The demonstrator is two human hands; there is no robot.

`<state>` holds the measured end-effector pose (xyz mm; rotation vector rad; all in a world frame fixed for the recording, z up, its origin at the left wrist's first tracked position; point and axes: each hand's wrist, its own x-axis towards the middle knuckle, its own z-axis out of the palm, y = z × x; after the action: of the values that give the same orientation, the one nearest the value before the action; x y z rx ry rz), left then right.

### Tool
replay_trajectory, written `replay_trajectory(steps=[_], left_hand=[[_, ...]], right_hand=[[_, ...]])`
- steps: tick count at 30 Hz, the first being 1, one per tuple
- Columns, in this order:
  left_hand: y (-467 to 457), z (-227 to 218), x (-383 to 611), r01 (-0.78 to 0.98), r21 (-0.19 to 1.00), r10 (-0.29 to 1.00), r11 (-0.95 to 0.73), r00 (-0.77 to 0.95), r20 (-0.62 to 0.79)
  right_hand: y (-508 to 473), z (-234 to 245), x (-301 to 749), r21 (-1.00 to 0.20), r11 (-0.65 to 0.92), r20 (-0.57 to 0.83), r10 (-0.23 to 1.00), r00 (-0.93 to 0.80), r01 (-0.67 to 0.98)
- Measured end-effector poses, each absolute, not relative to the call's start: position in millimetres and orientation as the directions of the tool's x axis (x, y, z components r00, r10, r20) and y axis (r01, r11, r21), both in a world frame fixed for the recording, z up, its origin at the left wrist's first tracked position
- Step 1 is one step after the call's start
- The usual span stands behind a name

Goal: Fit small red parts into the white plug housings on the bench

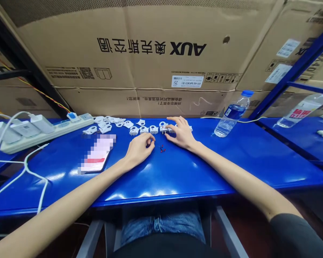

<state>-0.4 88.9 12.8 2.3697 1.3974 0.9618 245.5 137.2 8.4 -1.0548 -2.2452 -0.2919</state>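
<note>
Along the blue table runs a row of small white plug pieces (153, 129) with ring-shaped tops; metal prongs show on some. My right hand (182, 133) reaches over the right part of this row, fingers spread and thumb apart. Its fingertips are close to a white plug piece (163, 127); whether they touch it I cannot tell. Just in front of the row, my left hand (140, 149) is closed, thumb and fingers curled together. Anything inside it is hidden. Between the hands lie a few tiny red-and-dark parts (162, 148).
More white pieces (105, 125) lie piled at the back left. A phone (98, 154) lies left of my left hand. A power strip (61, 127) with chargers and white cables (27, 166) occupies the left. A water bottle (233, 114) stands right, before a large cardboard box (150, 75).
</note>
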Motion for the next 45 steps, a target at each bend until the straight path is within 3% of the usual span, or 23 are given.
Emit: replay_trajectory(steps=[14, 22, 45], left_hand=[[92.3, 17.1, 0.6, 0.576, 0.639, 0.845, -0.509, 0.192, 0.500], [90.5, 19.6, 3.7, 0.542, 0.654, 0.833, -0.528, 0.182, 0.522], [88.6, 20.1, 5.5, 0.490, 0.727, 0.870, -0.482, 0.165, 0.465]], right_hand=[[101.1, 32.6, 246.8, -0.026, 0.719, 0.669, 0.529, -0.523, 0.695], [101.5, 29.1, 245.4, 0.021, 0.746, 0.696, 0.467, -0.545, 0.666], [102.4, 24.8, 240.4, -0.038, 0.767, 0.649, 0.506, -0.568, 0.641]])
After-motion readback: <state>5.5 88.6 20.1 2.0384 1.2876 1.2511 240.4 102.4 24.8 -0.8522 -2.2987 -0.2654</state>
